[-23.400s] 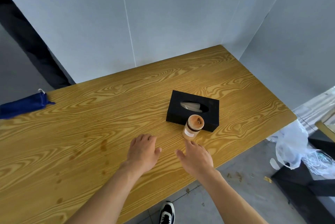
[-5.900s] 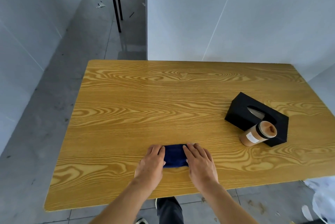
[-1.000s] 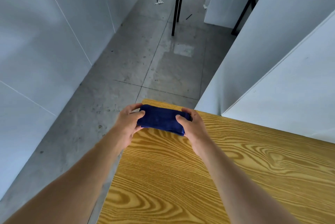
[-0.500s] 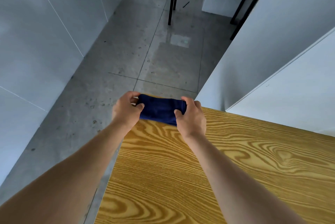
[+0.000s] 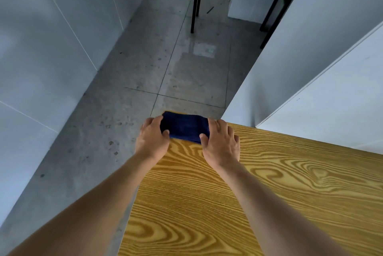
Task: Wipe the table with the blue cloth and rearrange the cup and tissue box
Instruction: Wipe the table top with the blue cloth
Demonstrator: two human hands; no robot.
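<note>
Both hands press a folded blue cloth (image 5: 185, 127) at the far left corner of the table (image 5: 259, 193). The cloth's long axis runs left to right, roughly along the table's far edge, with its far side at or slightly over that edge. Left hand (image 5: 152, 138) covers the left end, fingers curled around it and thumb on top; right hand (image 5: 221, 144) lies flatter on the right end, fingers spread. Neither hand is nearer; the cloth spans the gap between them, just beyond the knuckles. Bare wood stretches toward the viewer and off to the right. Grey floor (image 5: 145, 69) lies past the corner. Cup and tissue box are out of view. Any wiping stroke from here likely pulls back toward the body or sweeps right.
</note>
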